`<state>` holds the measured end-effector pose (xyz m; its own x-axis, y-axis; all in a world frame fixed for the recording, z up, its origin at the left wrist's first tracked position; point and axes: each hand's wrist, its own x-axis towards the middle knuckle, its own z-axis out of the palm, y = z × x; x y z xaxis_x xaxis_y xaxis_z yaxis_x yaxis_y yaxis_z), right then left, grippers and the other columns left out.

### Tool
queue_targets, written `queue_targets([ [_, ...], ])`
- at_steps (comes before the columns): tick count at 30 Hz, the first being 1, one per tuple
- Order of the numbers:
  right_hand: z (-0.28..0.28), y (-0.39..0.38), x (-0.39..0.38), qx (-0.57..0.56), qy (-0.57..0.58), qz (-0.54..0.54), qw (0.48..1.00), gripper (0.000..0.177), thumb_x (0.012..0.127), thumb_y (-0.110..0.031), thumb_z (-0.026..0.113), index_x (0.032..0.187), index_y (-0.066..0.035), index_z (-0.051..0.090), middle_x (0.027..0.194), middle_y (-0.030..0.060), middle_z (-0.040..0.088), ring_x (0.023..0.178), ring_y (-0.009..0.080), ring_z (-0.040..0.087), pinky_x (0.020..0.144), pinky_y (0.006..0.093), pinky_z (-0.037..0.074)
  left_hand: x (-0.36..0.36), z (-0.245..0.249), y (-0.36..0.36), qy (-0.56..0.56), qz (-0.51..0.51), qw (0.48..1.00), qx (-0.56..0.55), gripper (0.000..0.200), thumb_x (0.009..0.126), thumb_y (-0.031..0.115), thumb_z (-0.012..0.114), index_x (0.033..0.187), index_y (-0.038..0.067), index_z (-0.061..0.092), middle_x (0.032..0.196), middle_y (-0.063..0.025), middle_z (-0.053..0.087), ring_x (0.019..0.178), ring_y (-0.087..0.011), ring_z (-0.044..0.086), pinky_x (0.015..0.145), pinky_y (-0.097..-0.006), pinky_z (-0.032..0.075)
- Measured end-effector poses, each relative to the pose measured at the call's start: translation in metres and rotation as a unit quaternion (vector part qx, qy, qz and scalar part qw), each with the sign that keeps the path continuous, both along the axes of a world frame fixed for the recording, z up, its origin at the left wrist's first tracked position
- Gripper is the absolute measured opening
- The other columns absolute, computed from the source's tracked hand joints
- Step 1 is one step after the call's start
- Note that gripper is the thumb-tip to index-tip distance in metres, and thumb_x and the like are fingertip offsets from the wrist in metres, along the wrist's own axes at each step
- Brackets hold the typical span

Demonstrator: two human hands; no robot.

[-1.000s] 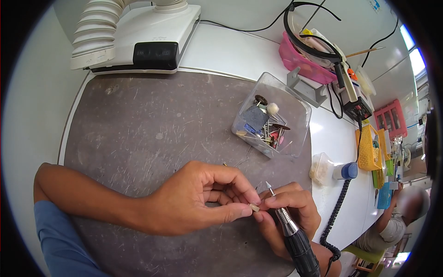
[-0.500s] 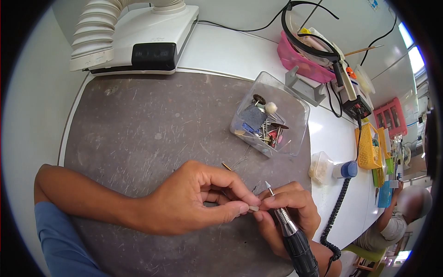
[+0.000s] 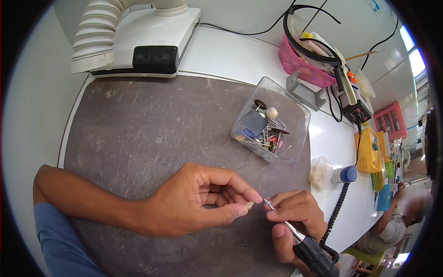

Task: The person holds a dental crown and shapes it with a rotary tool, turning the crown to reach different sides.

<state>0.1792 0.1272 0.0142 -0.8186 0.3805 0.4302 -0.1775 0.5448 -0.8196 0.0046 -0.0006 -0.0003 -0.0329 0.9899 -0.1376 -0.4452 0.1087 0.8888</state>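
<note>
Between the thumb and index finger of my left hand (image 3: 198,201) is a small pale tooth-like piece (image 3: 249,205). My right hand (image 3: 300,217) grips a black and silver rotary handpiece (image 3: 314,254), whose grey pointed tip (image 3: 267,202) is just right of the piece, close to my left index fingertip. Whether tip and piece touch I cannot tell. Both hands are over the lower part of a scratched dark mat (image 3: 138,124).
Behind my hands stands a clear tub (image 3: 302,124) of burs and polishing wheels. To the right are a small clear container (image 3: 320,173), a blue-capped jar (image 3: 346,174) and a coiled cord (image 3: 335,217). A white machine (image 3: 124,41) is at the back left. A person (image 3: 392,221) sits far right.
My right hand has moved away from my left fingers, and the handpiece has tilted so its tip points at the piece. The piece now sticks up more from my left fingertips.
</note>
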Motion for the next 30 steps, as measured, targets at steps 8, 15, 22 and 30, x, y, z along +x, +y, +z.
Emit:
queue_targets([
  [8,-0.0040,0.0040,-0.0009,0.013,0.033,0.034,0.999,0.017,0.069,0.000,0.067,0.085,0.001,0.062,0.078,0.0108,0.062,0.091,0.0343,0.065,0.088,0.0473,0.050,0.0008,-0.0006,-0.0003,-0.014,0.002,1.000,-0.009,0.025,0.085,-0.004,0.060,0.110,-0.005,0.060,0.098,-0.0061,0.056,0.090,-0.0075,0.054,0.082,-0.0217,0.047],
  [15,-0.0075,0.0016,0.0005,-0.040,0.037,0.034,0.998,0.025,0.065,0.002,0.072,0.086,-0.001,0.059,0.078,0.0112,0.063,0.096,0.0359,0.064,0.091,0.0492,0.047,0.0003,-0.0008,-0.0004,-0.022,-0.002,1.000,-0.018,0.024,0.085,-0.004,0.060,0.109,-0.006,0.060,0.103,-0.0085,0.058,0.097,-0.0096,0.056,0.087,-0.0230,0.048],
  [22,-0.0063,0.0017,-0.0025,-0.044,0.027,0.058,0.997,0.026,0.064,0.004,0.073,0.086,0.000,0.059,0.080,0.0119,0.063,0.096,0.0355,0.064,0.091,0.0492,0.048,-0.0011,0.0006,-0.0001,-0.022,-0.011,0.999,-0.031,0.024,0.085,-0.003,0.060,0.109,-0.006,0.059,0.102,-0.0088,0.059,0.097,-0.0089,0.057,0.086,-0.0216,0.048],
  [30,-0.0069,0.0003,-0.0024,-0.053,0.026,0.037,0.998,0.026,0.064,0.003,0.074,0.085,-0.001,0.060,0.080,0.0120,0.063,0.094,0.0353,0.064,0.089,0.0485,0.049,-0.0004,-0.0003,-0.0005,-0.033,-0.009,0.999,-0.032,0.024,0.086,-0.004,0.060,0.109,-0.007,0.059,0.102,-0.0085,0.060,0.096,-0.0081,0.057,0.082,-0.0203,0.048],
])
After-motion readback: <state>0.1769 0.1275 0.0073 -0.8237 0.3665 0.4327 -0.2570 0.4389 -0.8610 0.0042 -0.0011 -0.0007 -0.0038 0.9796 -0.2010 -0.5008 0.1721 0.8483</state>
